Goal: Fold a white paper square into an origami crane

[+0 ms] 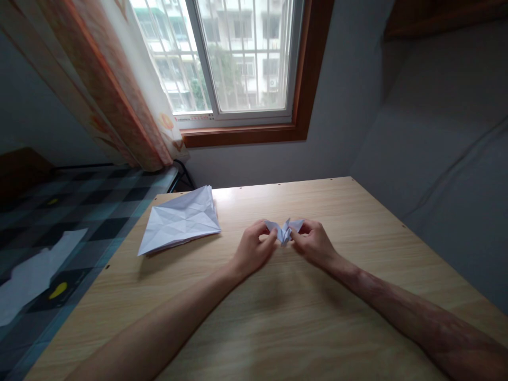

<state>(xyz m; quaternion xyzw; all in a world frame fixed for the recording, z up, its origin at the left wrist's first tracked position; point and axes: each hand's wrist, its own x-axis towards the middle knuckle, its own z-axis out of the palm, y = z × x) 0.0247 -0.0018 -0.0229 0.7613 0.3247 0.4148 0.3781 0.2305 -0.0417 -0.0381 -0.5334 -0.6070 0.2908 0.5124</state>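
Observation:
Between my two hands is a small white origami crane (284,233), its two wings spread to the sides and a pointed tip rising in the middle. My left hand (257,244) pinches the left wing between thumb and fingers. On the other side, my right hand (315,242) pinches the right wing, its thumb close to the folded body. The crane is held over the wooden table (246,328). Parts of both wings are hidden behind my thumbs and fingers.
Left on the table lies a stack of creased white paper sheets (184,218). A bed with a checked cover (115,190) stands beyond the table's left edge, with white paper pieces (39,270) on it. A window (246,58) and curtain (107,79) are behind.

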